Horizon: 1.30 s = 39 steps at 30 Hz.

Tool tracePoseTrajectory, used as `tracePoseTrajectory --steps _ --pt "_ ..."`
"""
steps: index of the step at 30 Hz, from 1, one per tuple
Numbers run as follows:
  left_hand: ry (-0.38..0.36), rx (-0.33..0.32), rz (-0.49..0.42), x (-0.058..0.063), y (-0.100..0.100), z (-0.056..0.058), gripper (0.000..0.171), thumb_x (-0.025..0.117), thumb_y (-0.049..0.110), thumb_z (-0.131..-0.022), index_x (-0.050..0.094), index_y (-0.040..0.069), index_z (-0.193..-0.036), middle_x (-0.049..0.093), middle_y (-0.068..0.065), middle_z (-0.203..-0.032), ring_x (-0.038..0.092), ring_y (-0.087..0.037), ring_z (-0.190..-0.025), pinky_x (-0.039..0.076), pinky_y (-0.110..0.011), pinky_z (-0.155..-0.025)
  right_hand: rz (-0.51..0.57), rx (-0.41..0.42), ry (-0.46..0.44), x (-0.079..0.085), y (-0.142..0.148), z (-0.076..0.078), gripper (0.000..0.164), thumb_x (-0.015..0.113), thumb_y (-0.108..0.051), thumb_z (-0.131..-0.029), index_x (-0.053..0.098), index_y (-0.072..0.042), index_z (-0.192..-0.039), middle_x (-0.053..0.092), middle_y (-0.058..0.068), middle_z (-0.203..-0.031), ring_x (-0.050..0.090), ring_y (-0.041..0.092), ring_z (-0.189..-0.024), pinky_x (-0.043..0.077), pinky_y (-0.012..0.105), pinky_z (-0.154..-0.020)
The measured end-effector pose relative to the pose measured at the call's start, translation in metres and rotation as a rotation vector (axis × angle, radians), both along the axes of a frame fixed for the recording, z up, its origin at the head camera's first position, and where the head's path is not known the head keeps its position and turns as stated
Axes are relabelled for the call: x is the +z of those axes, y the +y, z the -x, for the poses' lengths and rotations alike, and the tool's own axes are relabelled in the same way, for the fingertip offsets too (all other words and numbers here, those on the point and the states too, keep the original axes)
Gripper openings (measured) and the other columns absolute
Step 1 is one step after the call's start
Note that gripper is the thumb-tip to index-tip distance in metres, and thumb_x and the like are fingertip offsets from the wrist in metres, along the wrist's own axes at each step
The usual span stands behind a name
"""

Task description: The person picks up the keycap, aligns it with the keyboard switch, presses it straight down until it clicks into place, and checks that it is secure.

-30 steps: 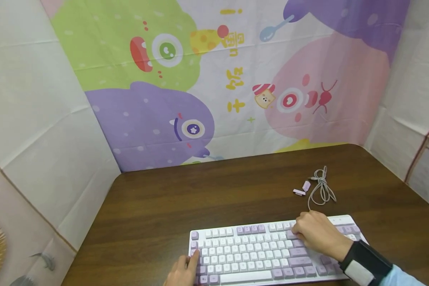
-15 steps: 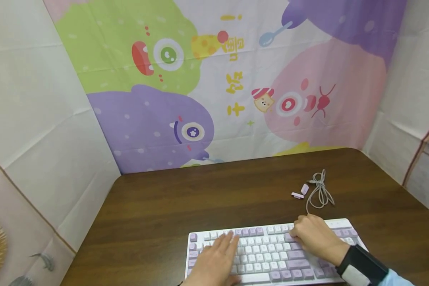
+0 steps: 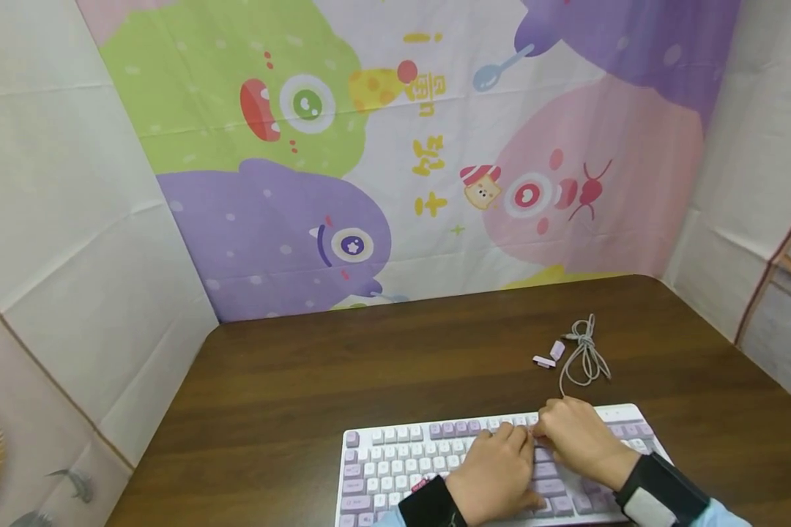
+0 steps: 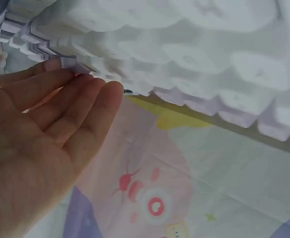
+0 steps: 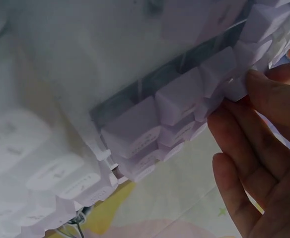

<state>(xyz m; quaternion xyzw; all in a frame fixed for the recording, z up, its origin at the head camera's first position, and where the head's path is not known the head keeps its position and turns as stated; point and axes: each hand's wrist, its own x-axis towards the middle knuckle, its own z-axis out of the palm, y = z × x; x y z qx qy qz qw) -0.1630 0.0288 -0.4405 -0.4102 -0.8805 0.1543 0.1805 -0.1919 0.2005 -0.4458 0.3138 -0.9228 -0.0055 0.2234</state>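
Note:
A white and lilac keyboard (image 3: pixel 395 468) lies at the front of the table. My right hand (image 3: pixel 576 432) is over its upper right part, thumb and fingers pinching a lilac keycap (image 5: pixel 234 89). Close beside it is my left hand (image 3: pixel 497 468), laid across the keys with extended fingers. In the left wrist view its fingertips (image 4: pixel 112 91) touch the keys around a lilac keycap (image 4: pixel 68 62). The head view hides the pinched key behind my fingers.
Behind the keyboard lie small loose lilac pieces (image 3: pixel 550 354) and a tied grey cable (image 3: pixel 587 355), which runs toward the keyboard's back edge. A printed cloth (image 3: pixel 303 219) hangs behind the brown table (image 3: pixel 343 366).
My left hand has moved from the keyboard's left edge across the keys to the right, up beside my right hand. The right hand stays at the same part of the keyboard.

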Motion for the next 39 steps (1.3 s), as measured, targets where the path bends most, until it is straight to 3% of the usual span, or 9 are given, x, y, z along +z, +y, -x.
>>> tracePoseTrajectory --steps 7,13,20,28,34,39 --pt "-0.154 0.049 0.003 0.002 -0.002 0.005 0.063 0.057 0.058 -0.081 0.052 0.02 -0.13 0.054 0.012 -0.122 0.05 -0.005 -0.102 0.047 -0.024 -0.076 0.025 0.029 -0.001 -0.002 0.002 0.001 0.014 0.079 -0.012 -0.06 0.07 -0.023 -0.063 0.055 -0.008 -0.057 0.051 0.014 -0.055 0.039 0.031 -0.051" --pt "-0.172 0.033 -0.027 0.004 -0.005 0.008 0.051 0.062 0.042 -0.08 0.055 0.022 -0.127 0.057 0.013 -0.119 0.051 -0.006 -0.097 0.045 -0.023 -0.071 0.024 0.05 0.018 -0.002 0.0 0.002 0.014 0.079 -0.011 -0.06 0.069 -0.022 -0.061 0.054 -0.008 -0.056 0.05 0.013 -0.055 0.038 0.03 -0.052" --pt "-0.068 0.023 -0.039 -0.002 -0.007 0.004 0.042 0.062 0.04 -0.08 0.062 0.024 -0.119 0.059 0.014 -0.113 0.051 -0.005 -0.093 0.04 -0.021 -0.066 0.002 0.068 0.073 -0.002 -0.004 0.001 0.018 0.077 -0.009 -0.056 0.063 -0.02 -0.053 0.052 -0.007 -0.054 0.048 0.013 -0.054 0.036 0.029 -0.052" --pt "0.05 -0.001 -0.049 -0.005 -0.005 0.0 0.037 0.063 0.038 -0.076 0.063 0.024 -0.11 0.058 0.014 -0.101 0.049 -0.005 -0.087 0.034 -0.021 -0.06 0.054 -0.033 0.001 -0.005 -0.002 -0.004 0.019 0.078 -0.011 -0.058 0.064 -0.024 -0.055 0.057 -0.008 -0.055 0.051 0.014 -0.052 0.037 0.03 -0.049" --pt "0.061 -0.011 -0.068 -0.006 -0.003 0.001 0.036 0.063 0.035 -0.077 0.063 0.024 -0.111 0.058 0.013 -0.098 0.05 -0.005 -0.087 0.037 -0.022 -0.062 0.087 -0.09 0.0 -0.007 -0.002 -0.008 0.02 0.078 -0.012 -0.06 0.065 -0.026 -0.057 0.06 -0.01 -0.056 0.053 0.014 -0.053 0.039 0.03 -0.05" --pt "0.084 -0.018 -0.068 -0.005 0.0 0.0 0.033 0.062 0.034 -0.077 0.064 0.025 -0.108 0.058 0.013 -0.093 0.05 -0.005 -0.085 0.036 -0.022 -0.062 0.027 -0.142 0.096 -0.01 -0.008 -0.014 0.023 0.077 -0.01 -0.056 0.058 -0.023 -0.053 0.058 -0.008 -0.053 0.054 0.014 -0.052 0.041 0.03 -0.052"
